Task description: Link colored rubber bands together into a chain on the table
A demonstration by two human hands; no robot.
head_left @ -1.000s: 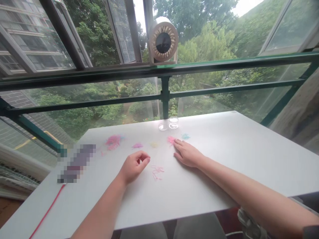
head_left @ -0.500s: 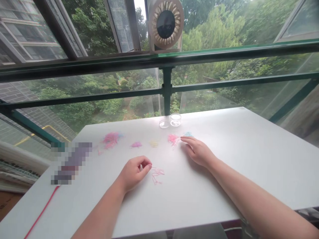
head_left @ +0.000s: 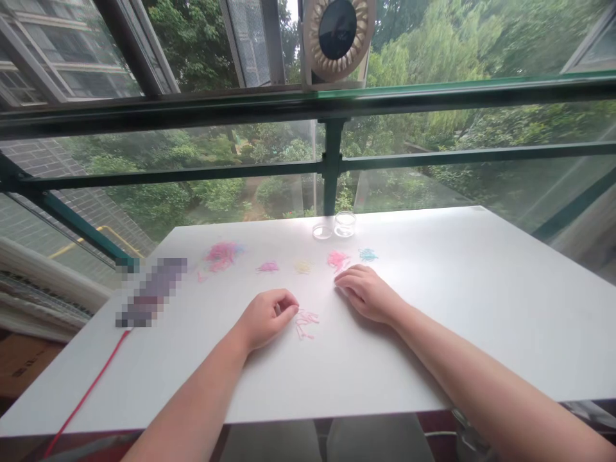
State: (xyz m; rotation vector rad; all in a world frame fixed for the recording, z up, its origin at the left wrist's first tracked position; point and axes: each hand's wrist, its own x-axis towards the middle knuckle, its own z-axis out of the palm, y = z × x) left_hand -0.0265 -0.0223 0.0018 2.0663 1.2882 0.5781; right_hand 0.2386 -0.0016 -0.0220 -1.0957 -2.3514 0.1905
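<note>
My left hand (head_left: 272, 316) rests on the white table, thumb and forefinger pinched at the edge of a loose spread of pink strands (head_left: 307, 324); what is between the fingertips is too small to make out. My right hand (head_left: 363, 292) is palm down, fingers stretched toward the left, just in front of a bright pink pile (head_left: 337, 259). Behind that hand lies a blue pile (head_left: 368, 255). Farther left are a pale yellow pile (head_left: 303, 267), a purple pile (head_left: 268, 266) and a larger mixed pink and blue pile (head_left: 222, 255).
Two clear round dishes (head_left: 345, 224) stand near the table's (head_left: 433, 256) back edge. A blurred-out object (head_left: 156, 289) with a red cable (head_left: 94, 385) lies at the left. Beyond the table run a green railing (head_left: 240, 170) and windows; a round device (head_left: 337, 32) sits above.
My right hand has drawn back and left from beside the blue pile, which now shows fully. My left hand keeps its pinch by the pink strands. The camera view has shifted slightly.
</note>
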